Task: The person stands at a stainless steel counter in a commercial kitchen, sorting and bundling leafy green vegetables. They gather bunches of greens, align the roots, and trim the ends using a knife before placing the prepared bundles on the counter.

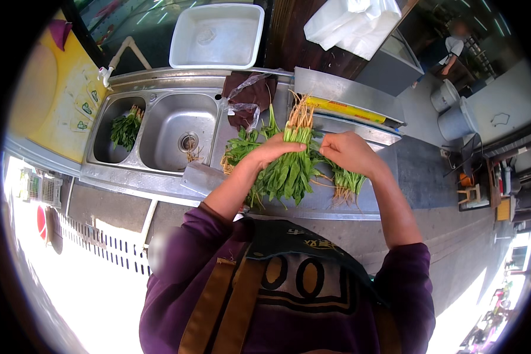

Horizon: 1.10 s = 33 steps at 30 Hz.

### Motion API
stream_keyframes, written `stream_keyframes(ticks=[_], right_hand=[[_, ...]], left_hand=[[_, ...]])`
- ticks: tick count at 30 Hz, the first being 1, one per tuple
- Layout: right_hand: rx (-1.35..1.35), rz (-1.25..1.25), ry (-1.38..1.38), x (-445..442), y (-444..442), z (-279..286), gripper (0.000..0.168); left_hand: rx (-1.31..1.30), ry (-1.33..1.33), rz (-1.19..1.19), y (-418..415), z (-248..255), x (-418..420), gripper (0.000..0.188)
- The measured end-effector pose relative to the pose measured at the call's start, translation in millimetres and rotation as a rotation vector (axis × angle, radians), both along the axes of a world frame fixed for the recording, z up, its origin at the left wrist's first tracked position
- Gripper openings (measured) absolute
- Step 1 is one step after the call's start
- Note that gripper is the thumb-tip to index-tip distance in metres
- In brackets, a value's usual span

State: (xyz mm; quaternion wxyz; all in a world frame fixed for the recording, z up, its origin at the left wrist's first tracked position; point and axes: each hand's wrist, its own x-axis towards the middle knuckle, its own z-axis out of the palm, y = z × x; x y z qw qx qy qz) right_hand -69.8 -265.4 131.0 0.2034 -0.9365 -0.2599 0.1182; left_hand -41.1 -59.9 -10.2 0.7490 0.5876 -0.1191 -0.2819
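My left hand [276, 152] is wrapped around a bunch of leafy greens [287, 175], its pale orange roots pointing away from me and its leaves towards me. Just right of that bunch, my right hand [347, 150] has its fingers curled and pinched; whether a stem is between the fingertips I cannot tell. More loose greens [241, 148] lie on the steel counter to the left. Beneath my right hand rests another bundle [347, 181], roots towards me. A broad metal blade, apparently a cleaver [203, 177], lies by the sink, its handle end hidden by my left forearm.
A double steel sink [179, 126] is at left, with greens [127, 128] in its far-left basin and root scraps [194, 152] near the drain. Behind stand a white plastic tub [217, 35], a dark bag [250, 99] and a yellow roll box [345, 109]. A person [453, 48] is at far right.
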Motion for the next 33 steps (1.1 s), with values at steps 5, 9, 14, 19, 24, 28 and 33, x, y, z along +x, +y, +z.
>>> stream_keyframes(ticks=[5, 9, 14, 19, 24, 28, 33], right_hand=[[-0.113, 0.210, -0.030, -12, 24, 19, 0.018], [-0.052, 0.325, 0.002, 0, 30, 14, 0.017], [0.174, 0.458, 0.366, 31, 32, 4, 0.019], [0.539, 0.119, 0.568, 40, -9, -19, 0.011], [0.613, -0.035, 0.235, 12, -21, -46, 0.022], [0.740, -0.157, 0.155, -12, -19, -36, 0.008], [0.629, -0.161, -0.051, -8, -10, -47, 0.007]], left_hand=[[0.263, -0.283, -0.190, -3, -1, 14, 0.069], [0.476, -0.502, -0.479, -13, 31, -2, 0.083], [0.543, -0.954, -0.432, -32, 20, -21, 0.078], [0.095, -0.500, -0.685, -11, 84, -26, 0.075], [-0.218, -0.161, -0.411, 7, 75, -27, 0.071], [-0.321, -0.225, -0.195, -5, 59, -13, 0.076], [-0.346, -0.141, -0.046, -6, 70, -9, 0.082]])
